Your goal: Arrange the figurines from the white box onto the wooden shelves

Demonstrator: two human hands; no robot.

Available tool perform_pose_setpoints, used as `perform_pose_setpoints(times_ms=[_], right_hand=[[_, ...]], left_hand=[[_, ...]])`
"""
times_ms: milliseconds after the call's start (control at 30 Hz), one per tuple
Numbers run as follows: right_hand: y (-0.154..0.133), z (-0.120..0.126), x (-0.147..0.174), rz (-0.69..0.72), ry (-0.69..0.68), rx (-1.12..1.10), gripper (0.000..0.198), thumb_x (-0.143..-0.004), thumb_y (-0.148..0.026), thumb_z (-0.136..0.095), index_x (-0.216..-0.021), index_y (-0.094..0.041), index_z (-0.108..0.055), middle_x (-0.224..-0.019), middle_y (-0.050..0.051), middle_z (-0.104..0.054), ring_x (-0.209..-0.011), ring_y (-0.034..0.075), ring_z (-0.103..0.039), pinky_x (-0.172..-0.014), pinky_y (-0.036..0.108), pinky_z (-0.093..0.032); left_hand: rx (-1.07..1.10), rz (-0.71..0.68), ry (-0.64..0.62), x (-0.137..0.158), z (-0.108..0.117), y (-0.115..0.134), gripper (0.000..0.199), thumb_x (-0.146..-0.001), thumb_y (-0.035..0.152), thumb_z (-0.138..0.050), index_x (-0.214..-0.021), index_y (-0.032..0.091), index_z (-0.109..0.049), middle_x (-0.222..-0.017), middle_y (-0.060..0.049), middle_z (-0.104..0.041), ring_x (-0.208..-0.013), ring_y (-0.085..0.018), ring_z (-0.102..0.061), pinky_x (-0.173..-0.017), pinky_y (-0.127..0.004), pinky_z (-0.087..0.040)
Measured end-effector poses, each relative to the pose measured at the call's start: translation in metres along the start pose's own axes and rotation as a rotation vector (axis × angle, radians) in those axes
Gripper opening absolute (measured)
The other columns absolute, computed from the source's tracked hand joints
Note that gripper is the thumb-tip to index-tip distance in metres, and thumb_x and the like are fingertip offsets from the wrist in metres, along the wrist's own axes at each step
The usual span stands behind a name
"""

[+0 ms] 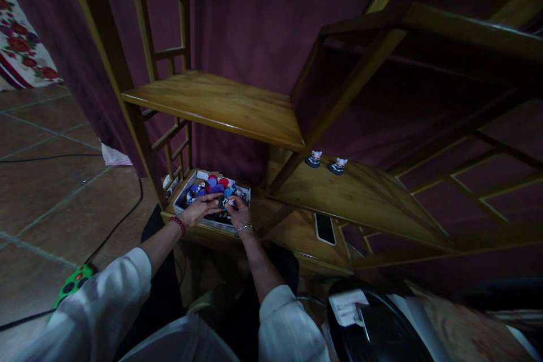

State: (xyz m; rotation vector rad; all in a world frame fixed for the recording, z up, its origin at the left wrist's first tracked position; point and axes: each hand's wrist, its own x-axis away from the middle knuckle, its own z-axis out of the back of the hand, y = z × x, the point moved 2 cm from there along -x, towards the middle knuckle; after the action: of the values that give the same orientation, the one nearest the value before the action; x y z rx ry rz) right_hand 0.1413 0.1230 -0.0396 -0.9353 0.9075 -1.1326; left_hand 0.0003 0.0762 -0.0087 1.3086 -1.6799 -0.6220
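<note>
- Small figurine (226,202), white and dark, held at the fingertips between two bare hands, over the near part of an open box on the lowest shelf.
- Left hand (202,208): fingers reach in from the left, pinched on the figurine's dark end, apparently its base. A red beaded bracelet (179,226) circles the wrist.
- Right hand (240,212): thumb and fingers are closed on the paler end from the right; the exact contact is too small to tell. A silver bangle (243,228) is on this wrist.
- Handling, as a judgement: the figurine looks light, stiff and smooth, so it might slip or chip if dropped. The broad dark base seems the safest hold, with only gentle pressure on the small upper details.
- White-walled box (185,186), under and around the fingers: a jumble of blue, purple and red pieces (217,188) fills its far part.
- To the right, on a higher wooden shelf (373,198), two small figurines (326,163) stand upright on dark bases, just beside each other.
- Below that shelf, right of the box, lies a phone (325,229) with a dark screen.
- Far side: a dark red curtain (246,22) behind the wooden frame.
</note>
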Motion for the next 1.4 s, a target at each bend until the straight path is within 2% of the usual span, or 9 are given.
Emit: perform_pose_setpoints(times_ms=[267, 533, 833, 1033, 1233, 1400], right_hand=[[-0.001, 0.0, -0.001, 0.034, -0.02, -0.03, 0.02, -0.068, -0.032, -0.052, -0.084, -0.025, -0.061, -0.077, -0.004, -0.064, -0.071, 0.014, -0.058, -0.068, 0.025, -0.046], [-0.006, 0.004, 0.001, 0.051, -0.034, -0.005, 0.019, -0.067, -0.032, -0.054, -0.083, -0.024, -0.061, -0.078, -0.004, -0.063, -0.071, 0.013, -0.057, -0.071, 0.024, -0.045], [-0.011, 0.006, 0.002, 0.076, -0.06, 0.078, 0.018, -0.068, -0.029, -0.054, -0.083, -0.023, -0.062, -0.074, -0.004, -0.063, -0.066, 0.012, -0.056, -0.065, 0.022, -0.046], [-0.017, 0.009, 0.004, 0.116, -0.093, 0.121, 0.017, -0.069, -0.028, -0.053, -0.083, -0.023, -0.063, -0.074, -0.004, -0.064, -0.064, 0.012, -0.058, -0.063, 0.021, -0.046], [-0.019, 0.01, 0.004, 0.152, -0.103, 0.161, 0.016, -0.069, -0.027, -0.054, -0.082, -0.024, -0.063, -0.072, -0.004, -0.064, -0.063, 0.012, -0.058, -0.062, 0.021, -0.046], [-0.015, 0.007, 0.001, 0.14, -0.096, 0.178, 0.016, -0.068, -0.027, -0.056, -0.082, -0.024, -0.063, -0.072, -0.003, -0.065, -0.063, 0.012, -0.059, -0.062, 0.021, -0.047]], left_hand=[[0.014, -0.011, -0.003, 0.002, -0.001, 0.0, 0.032, -0.069, 0.005, -0.063, -0.1, 0.013, -0.063, -0.079, -0.003, -0.063, -0.081, -0.013, -0.06, -0.092, -0.039, -0.043], [0.051, -0.039, 0.001, 0.0, -0.001, -0.007, 0.026, -0.066, 0.008, -0.066, -0.091, 0.011, -0.064, -0.097, -0.007, -0.064, -0.095, -0.019, -0.058, -0.094, -0.042, -0.041], [-0.002, -0.034, -0.04, 0.0, -0.001, -0.008, 0.028, -0.061, 0.017, -0.072, -0.087, 0.011, -0.065, -0.092, -0.007, -0.066, -0.095, -0.022, -0.058, -0.093, -0.042, -0.042], [-0.019, -0.02, -0.041, -0.002, 0.001, -0.01, 0.03, -0.06, 0.016, -0.072, -0.088, 0.008, -0.064, -0.089, -0.008, -0.067, -0.094, -0.024, -0.058, -0.09, -0.041, -0.044], [-0.023, -0.021, -0.054, -0.002, 0.003, -0.011, 0.032, -0.057, 0.02, -0.074, -0.087, 0.01, -0.065, -0.089, -0.008, -0.067, -0.092, -0.023, -0.059, -0.087, -0.038, -0.046], [-0.018, -0.024, -0.05, -0.001, 0.001, -0.01, 0.034, -0.056, 0.019, -0.074, -0.087, 0.009, -0.065, -0.091, -0.008, -0.067, -0.093, -0.024, -0.059, -0.088, -0.038, -0.046]])
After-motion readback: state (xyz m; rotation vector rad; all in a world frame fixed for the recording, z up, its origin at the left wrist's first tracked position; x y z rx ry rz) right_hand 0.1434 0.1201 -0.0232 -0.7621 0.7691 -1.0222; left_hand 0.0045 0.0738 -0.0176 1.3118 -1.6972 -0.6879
